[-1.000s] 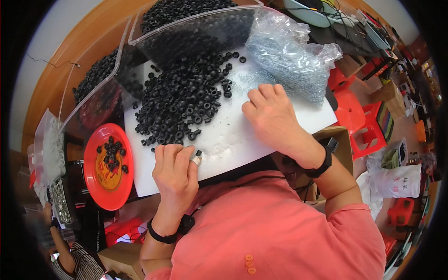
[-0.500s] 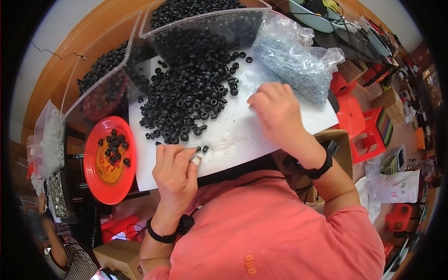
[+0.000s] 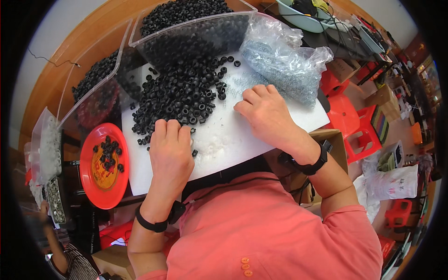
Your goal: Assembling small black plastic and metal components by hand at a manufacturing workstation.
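Pile of small black parts [image 3: 175, 95] recorded left of centre in the upper frame, spread on the white tabletop [image 3: 242, 151]. We see the left hand [image 3: 171, 151] at the pile's lower edge, palm down, fingers side by side and curled under; its fingertips are hidden, so we cannot tell whether they are clamped on a part. One loose black piece [image 3: 194, 152] lies just right of it. We note the right hand [image 3: 267, 112] right of centre, fingers bent toward the tabletop; grip likewise hidden, and we cannot tell if it holds anything. Beyond it, upper right of centre, we log a clear plastic bag [image 3: 284, 65] of small grey bits. A red plate [image 3: 103, 196] bearing more black parts sits at left; a clear bin [image 3: 193, 42] of similar parts stands at top.
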`<act>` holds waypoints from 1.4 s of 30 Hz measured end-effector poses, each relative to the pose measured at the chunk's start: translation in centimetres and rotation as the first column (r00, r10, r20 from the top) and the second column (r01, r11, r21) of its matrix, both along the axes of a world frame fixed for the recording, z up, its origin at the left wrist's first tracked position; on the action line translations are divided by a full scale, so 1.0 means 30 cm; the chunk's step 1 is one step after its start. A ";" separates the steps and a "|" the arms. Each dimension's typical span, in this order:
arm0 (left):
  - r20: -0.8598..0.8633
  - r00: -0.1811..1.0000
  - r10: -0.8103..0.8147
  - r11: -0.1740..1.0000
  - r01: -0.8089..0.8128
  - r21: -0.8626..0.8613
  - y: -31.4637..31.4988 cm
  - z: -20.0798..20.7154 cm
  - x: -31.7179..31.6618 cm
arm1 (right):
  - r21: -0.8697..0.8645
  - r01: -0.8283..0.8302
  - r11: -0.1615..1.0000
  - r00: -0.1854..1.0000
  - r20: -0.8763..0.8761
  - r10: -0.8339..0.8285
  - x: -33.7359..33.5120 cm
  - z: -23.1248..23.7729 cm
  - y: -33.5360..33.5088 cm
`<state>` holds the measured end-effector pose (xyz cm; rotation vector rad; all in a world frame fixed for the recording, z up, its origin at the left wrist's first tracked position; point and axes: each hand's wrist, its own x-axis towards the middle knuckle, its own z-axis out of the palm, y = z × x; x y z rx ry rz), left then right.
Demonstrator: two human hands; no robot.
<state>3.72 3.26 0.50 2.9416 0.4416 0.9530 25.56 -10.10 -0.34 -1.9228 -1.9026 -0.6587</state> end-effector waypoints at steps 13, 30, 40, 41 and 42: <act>0.125 0.989 -0.083 0.913 0.126 -0.389 -0.073 0.014 -0.147 | 0.004 -0.128 0.992 0.989 0.069 0.128 -0.019 0.015 -0.008; 0.337 0.939 0.063 0.235 0.315 -0.920 -0.092 0.005 -0.160 | 0.122 -0.290 0.949 0.460 -0.852 0.250 -0.217 0.065 -0.001; 0.389 0.904 0.180 -0.086 0.408 -0.909 -0.077 -0.006 -0.142 | 0.228 -0.361 0.904 0.487 -0.781 0.391 -0.299 0.039 0.059; 0.384 0.902 0.199 -0.136 0.413 -0.900 -0.074 -0.006 -0.142 | 0.290 -0.360 0.887 0.609 -0.647 0.459 -0.309 0.014 0.061; 0.378 0.900 0.220 -0.184 0.418 -0.890 -0.069 -0.007 -0.144 | 0.350 -0.372 0.860 0.712 -0.487 0.506 -0.324 0.000 0.064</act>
